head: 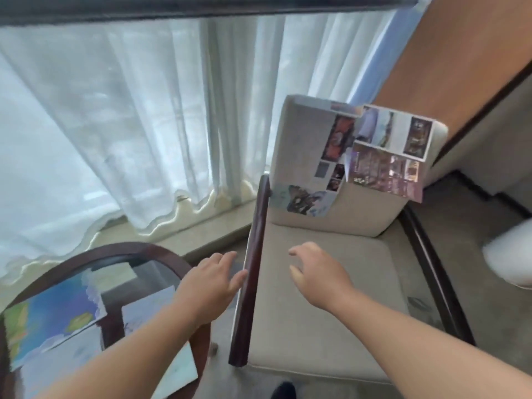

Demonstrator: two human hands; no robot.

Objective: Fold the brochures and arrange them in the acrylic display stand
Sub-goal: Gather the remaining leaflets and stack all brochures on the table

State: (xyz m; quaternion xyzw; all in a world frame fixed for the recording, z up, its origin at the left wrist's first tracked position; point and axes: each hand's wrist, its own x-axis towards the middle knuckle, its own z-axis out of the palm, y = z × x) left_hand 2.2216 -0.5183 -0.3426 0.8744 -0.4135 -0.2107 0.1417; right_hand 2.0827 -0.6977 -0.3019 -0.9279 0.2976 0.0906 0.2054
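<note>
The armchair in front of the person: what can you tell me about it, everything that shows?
The armchair has pale beige cushions that look like soft fabric and dark glossy armrests that look like wood. Its seat is bare; the right hand hovers open above it, and the left hand reaches to the near armrest, where contact is unclear. Unfolded brochures with photo panels lean against and drape over the backrest. It stands on a carpeted floor beside a round glass-topped table, near white curtains.

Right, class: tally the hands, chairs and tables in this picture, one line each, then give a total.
Hands: 2, left and right
Chairs: 1
Tables: 1
Total: 4
</note>
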